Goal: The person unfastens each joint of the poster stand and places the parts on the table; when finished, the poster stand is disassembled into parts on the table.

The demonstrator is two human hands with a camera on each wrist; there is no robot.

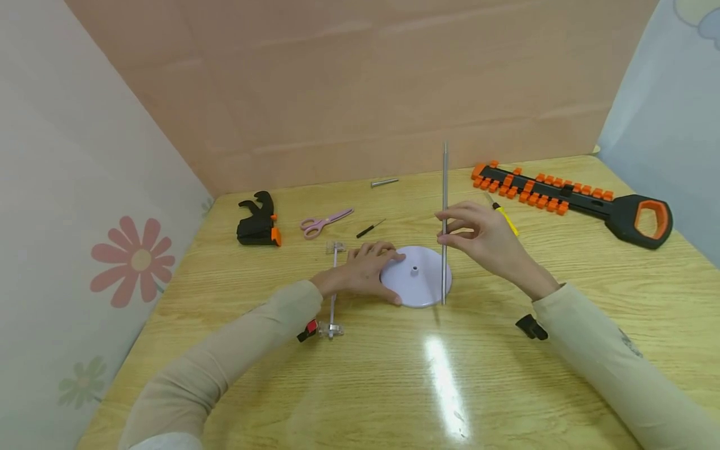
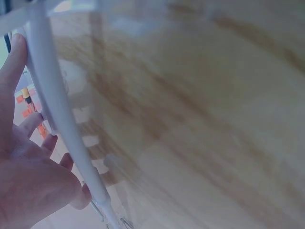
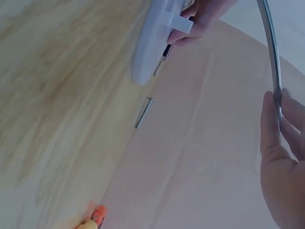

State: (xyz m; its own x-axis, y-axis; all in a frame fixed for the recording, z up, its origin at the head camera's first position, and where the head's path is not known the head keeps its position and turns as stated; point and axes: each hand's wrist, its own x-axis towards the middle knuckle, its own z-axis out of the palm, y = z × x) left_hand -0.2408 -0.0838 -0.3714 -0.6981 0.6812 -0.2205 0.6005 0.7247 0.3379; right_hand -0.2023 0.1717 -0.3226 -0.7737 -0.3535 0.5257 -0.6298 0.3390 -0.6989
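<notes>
A round white base [image 1: 419, 290] with a short hollow stub at its centre lies flat on the table. My left hand [image 1: 368, 269] grips its left rim, the thumb along the near edge and the fingers at the far edge. Between thumb and fingertips, my right hand [image 1: 478, 240] pinches a thin metal rod [image 1: 445, 181] and keeps it upright. In the head view the rod's lower end crosses in front of the base's right side. The right wrist view shows the base [image 3: 147, 52] with its stub and the pinched rod [image 3: 271, 47] apart.
Under my left forearm lies a white bar with clear end pieces [image 1: 332, 312]. Behind are a black clamp [image 1: 256, 228], pink scissors [image 1: 323, 223], a small screwdriver [image 1: 370, 229] and a metal bolt [image 1: 385, 182]. To the right lie a yellow-handled tool [image 1: 508, 221] and a black-and-orange rack [image 1: 579, 199].
</notes>
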